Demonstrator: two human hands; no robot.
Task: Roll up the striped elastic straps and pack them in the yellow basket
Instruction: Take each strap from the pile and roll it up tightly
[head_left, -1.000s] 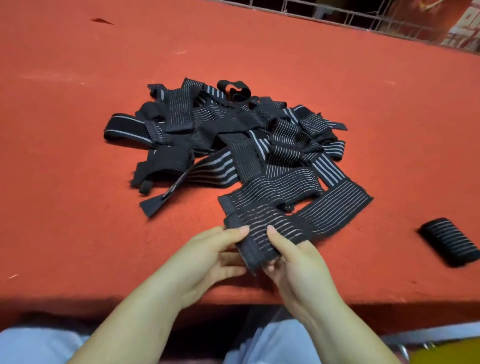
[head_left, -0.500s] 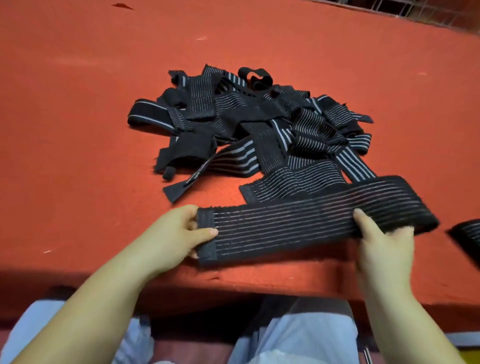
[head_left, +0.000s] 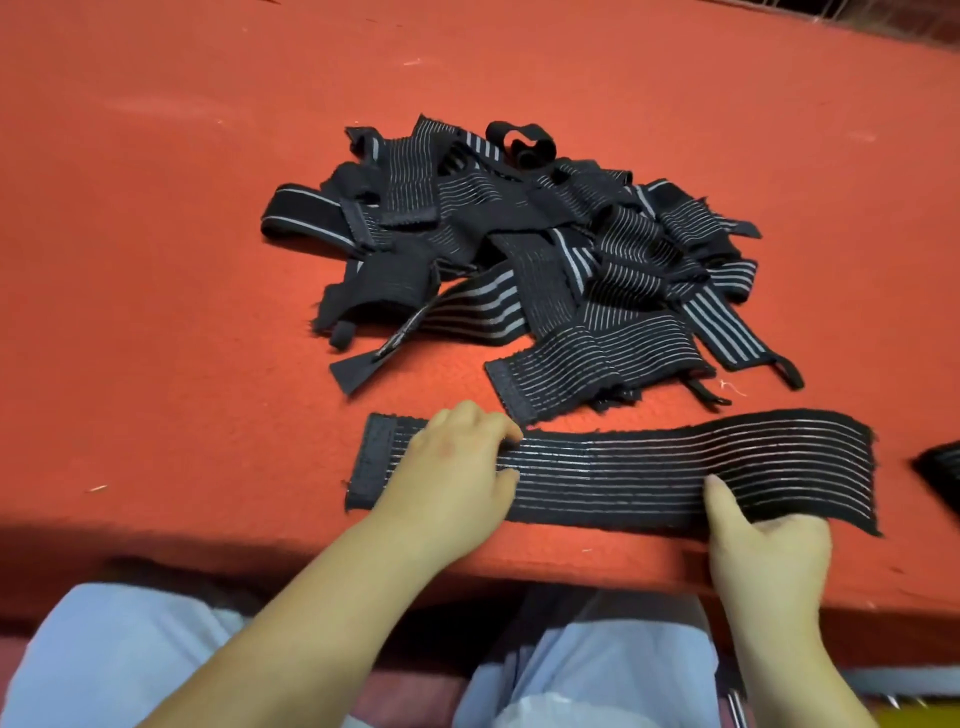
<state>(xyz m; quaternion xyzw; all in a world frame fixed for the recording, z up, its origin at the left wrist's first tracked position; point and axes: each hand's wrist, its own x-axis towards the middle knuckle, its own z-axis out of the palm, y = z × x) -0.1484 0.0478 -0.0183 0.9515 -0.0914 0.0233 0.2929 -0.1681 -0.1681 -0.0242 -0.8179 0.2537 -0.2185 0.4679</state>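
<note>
Flattened along the near edge of the red felt table (head_left: 156, 260), one ribbed, white-striped black elastic strap (head_left: 623, 467) is pressed down by the left hand (head_left: 447, 483) and pinched by the right hand (head_left: 763, 540), so rolling from one end (probably the Velcro tab) seems due next.

— What colours do I have on my feed?
— I see an orange-red worktop (head_left: 156, 260). The flat strap (head_left: 649, 478) is black with thin pale lengthwise stripes.
— And the heap of straps (head_left: 519, 249)?
— Black too; I count some with fine stripes, some with broader grey-white bands. My trousers (head_left: 119, 660) read pale blue.
</note>
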